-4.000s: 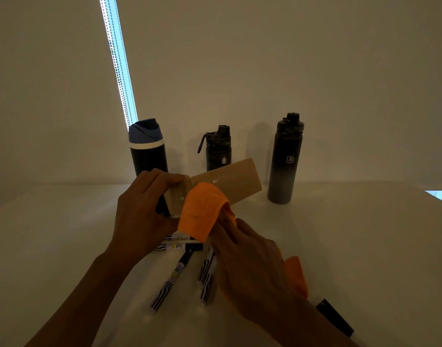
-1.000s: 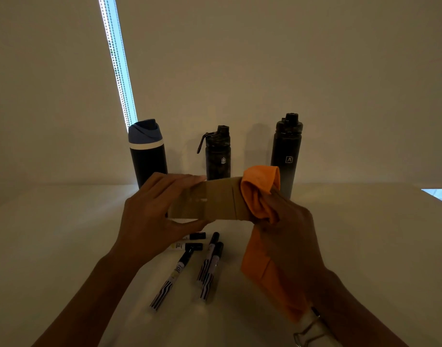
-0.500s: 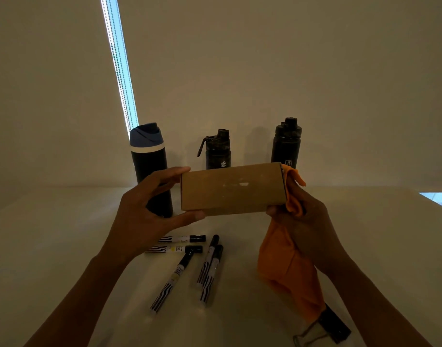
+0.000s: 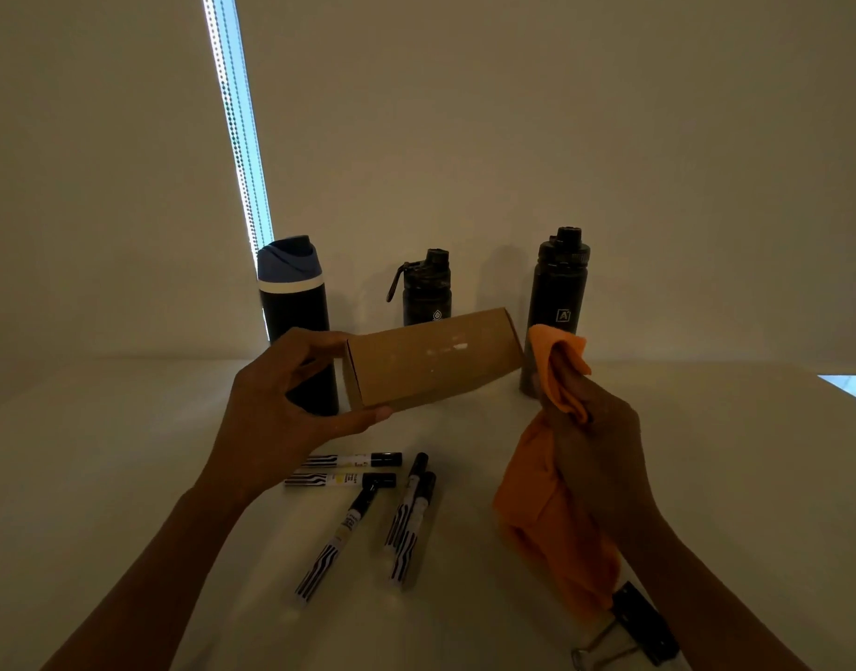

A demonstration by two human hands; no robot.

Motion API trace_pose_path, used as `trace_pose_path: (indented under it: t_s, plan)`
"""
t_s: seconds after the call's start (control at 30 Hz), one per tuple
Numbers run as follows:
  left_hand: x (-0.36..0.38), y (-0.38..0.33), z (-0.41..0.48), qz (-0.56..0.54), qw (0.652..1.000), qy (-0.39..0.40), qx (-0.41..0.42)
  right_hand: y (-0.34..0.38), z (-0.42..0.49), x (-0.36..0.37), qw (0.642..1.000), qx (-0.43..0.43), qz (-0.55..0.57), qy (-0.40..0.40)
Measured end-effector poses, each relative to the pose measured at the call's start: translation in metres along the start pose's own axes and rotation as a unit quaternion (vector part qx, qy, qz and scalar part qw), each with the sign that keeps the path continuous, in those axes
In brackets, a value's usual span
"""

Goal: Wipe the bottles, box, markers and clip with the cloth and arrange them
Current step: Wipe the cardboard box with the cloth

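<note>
My left hand [image 4: 283, 404] holds a brown cardboard box [image 4: 433, 363] by its left end, lifted above the table. To the box's right, my right hand [image 4: 595, 443] grips an orange cloth [image 4: 547, 506] that hangs down from it, apart from the box. Several black-and-white markers [image 4: 363, 506] lie loose on the table under the box. A black binder clip [image 4: 641, 627] lies at the near right, partly under my right forearm. Three bottles stand at the back: a dark one with a blue lid [image 4: 295, 307], a short black one [image 4: 426, 290], a tall black one [image 4: 559, 288].
The pale table [image 4: 101, 477] runs back to a plain wall. A bright vertical strip with a bead chain [image 4: 234, 123] stands behind the blue-lidded bottle. The table's right edge shows at the far right [image 4: 847, 387].
My right hand with the cloth has come off the box's right end and moved slightly right. The left hand has turned the box so its left end faces me more.
</note>
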State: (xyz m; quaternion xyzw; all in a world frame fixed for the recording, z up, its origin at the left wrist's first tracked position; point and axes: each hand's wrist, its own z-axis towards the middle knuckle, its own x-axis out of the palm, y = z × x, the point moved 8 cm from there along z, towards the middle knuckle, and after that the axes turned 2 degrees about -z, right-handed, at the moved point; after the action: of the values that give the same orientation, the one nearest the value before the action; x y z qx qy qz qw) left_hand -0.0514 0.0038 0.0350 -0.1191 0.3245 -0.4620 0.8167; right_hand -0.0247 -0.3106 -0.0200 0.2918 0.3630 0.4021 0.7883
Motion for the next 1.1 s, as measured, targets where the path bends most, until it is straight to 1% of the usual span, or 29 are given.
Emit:
trace_pose_path:
  t_s: [0.07,0.17,0.2,0.27,0.37,0.47,0.53,0.63,0.7,0.77,0.87,0.97,1.1]
  plan:
    - [-0.002,-0.002,-0.001,0.002,1.000,-0.009,0.005,0.010,-0.008,0.005,0.997,-0.037,-0.060,0.013]
    - [-0.003,-0.005,0.000,0.008,1.000,-0.015,0.017,0.030,-0.018,0.018,0.979,-0.142,-0.144,0.025]
    - [-0.003,-0.005,0.000,0.009,1.000,-0.016,0.020,0.031,-0.019,0.020,0.973,-0.161,-0.161,0.023]
    - [-0.003,-0.006,0.000,0.008,1.000,-0.016,0.021,0.027,-0.019,0.023,0.968,-0.167,-0.187,0.009]
    - [0.000,-0.009,-0.002,-0.004,1.000,-0.017,0.021,0.034,-0.028,0.030,0.961,-0.184,-0.209,0.010]
    - [0.005,-0.012,-0.002,-0.005,0.999,-0.011,0.030,0.060,-0.046,0.046,0.941,-0.238,-0.234,0.057]
    - [0.005,-0.012,-0.003,-0.013,0.999,-0.011,0.030,0.077,-0.056,0.059,0.931,-0.267,-0.231,0.091]
    - [0.006,-0.013,-0.003,-0.018,0.999,-0.014,0.037,0.097,-0.071,0.073,0.912,-0.317,-0.233,0.113]
    - [0.007,-0.013,-0.002,-0.008,0.999,-0.011,0.049,0.103,-0.077,0.076,0.907,-0.334,-0.231,0.114]
    - [0.007,-0.013,-0.002,-0.005,0.998,-0.012,0.055,0.107,-0.077,0.078,0.901,-0.340,-0.246,0.107]
    - [0.006,-0.017,-0.002,0.007,0.998,-0.013,0.068,0.103,-0.069,0.075,0.891,-0.326,-0.301,0.091]
    - [0.006,-0.020,-0.002,0.028,0.996,-0.018,0.080,0.086,-0.052,0.056,0.910,-0.265,-0.317,0.037]
    - [0.006,-0.021,-0.002,0.032,0.995,-0.016,0.092,0.051,-0.023,0.024,0.937,-0.184,-0.295,-0.032]
